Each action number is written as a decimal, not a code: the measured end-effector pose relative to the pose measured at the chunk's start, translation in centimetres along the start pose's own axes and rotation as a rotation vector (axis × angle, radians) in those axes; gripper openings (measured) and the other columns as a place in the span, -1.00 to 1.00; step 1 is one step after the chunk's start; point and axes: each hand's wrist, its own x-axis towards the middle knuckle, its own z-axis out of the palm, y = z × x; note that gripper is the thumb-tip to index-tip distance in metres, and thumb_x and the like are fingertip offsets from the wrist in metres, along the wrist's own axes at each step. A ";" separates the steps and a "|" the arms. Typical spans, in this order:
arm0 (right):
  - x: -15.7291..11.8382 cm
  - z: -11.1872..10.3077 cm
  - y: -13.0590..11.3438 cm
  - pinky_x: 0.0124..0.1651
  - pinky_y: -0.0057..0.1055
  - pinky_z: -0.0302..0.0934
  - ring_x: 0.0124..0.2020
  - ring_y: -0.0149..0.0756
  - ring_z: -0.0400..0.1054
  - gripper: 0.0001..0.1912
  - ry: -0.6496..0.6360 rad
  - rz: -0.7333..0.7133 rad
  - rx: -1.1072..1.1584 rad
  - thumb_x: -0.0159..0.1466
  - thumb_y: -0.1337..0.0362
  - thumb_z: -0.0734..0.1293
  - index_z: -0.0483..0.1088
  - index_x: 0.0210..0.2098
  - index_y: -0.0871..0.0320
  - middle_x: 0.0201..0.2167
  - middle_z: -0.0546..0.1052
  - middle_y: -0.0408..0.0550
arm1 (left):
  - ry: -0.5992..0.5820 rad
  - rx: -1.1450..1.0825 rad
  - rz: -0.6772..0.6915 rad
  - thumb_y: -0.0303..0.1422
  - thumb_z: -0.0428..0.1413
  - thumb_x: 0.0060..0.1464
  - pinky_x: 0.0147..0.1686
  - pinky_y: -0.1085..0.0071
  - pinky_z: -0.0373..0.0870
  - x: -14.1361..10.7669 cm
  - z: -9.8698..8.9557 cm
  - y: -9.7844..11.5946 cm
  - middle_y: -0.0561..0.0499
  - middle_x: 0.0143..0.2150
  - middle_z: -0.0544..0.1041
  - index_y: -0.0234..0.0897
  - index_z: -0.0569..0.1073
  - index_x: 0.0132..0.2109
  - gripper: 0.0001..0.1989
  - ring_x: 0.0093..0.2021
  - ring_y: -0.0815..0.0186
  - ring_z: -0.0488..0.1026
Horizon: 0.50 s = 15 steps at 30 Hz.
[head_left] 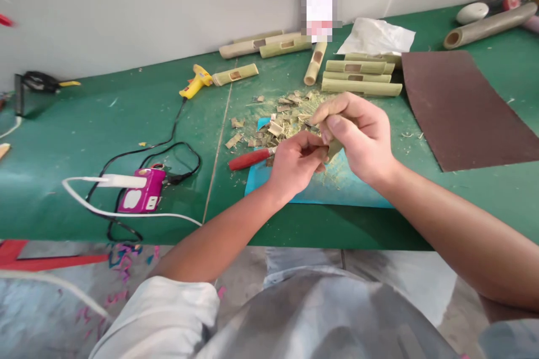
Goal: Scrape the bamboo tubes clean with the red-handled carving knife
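Note:
In front of me my two hands meet above the blue mat [353, 193]. My left hand [297, 164] is closed, its thumb and fingers pinching a small olive-brown bamboo piece [334, 149] that is mostly covered by fingers. Close against it, my right hand [364, 137] is closed too, fingers curled and thumb pressed in; whatever it grips is hidden. Beside my left hand lies a tool with a red handle [251, 159], its far end covered. Bamboo chips [275, 128] and yellowish dust are scattered just beyond my hands.
Several notched bamboo tubes [361, 87] lie at the back, some under white paper [377, 38]. A brown sheet [467, 112] is on the right. Leftward are a yellow glue gun [196, 82], a purple power socket [143, 190] and loose cables. The green table's [236, 224] front edge is near my body.

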 end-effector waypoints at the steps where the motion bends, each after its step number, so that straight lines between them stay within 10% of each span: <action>1: 0.0 0.0 0.0 -0.47 -0.45 0.22 -0.52 -0.46 0.22 -0.84 -0.008 0.002 0.003 0.29 0.20 0.28 0.46 -0.32 0.10 -0.54 0.33 -0.21 | -0.006 -0.004 -0.004 -0.47 0.17 0.03 -0.59 0.56 0.32 0.0 0.0 0.0 0.14 -0.56 0.46 -0.30 0.40 -0.42 -0.90 -0.62 0.50 0.38; 15: 0.4 -0.2 0.4 -0.46 -0.44 0.19 -0.53 -0.44 0.19 -0.86 0.056 -0.033 0.024 0.28 0.21 0.26 0.44 -0.33 0.08 -0.58 0.28 -0.23 | 0.001 -0.016 0.007 -0.44 0.17 0.04 -0.56 0.53 0.36 0.2 0.0 0.0 0.10 -0.52 0.50 -0.30 0.47 -0.30 -0.97 -0.60 0.47 0.41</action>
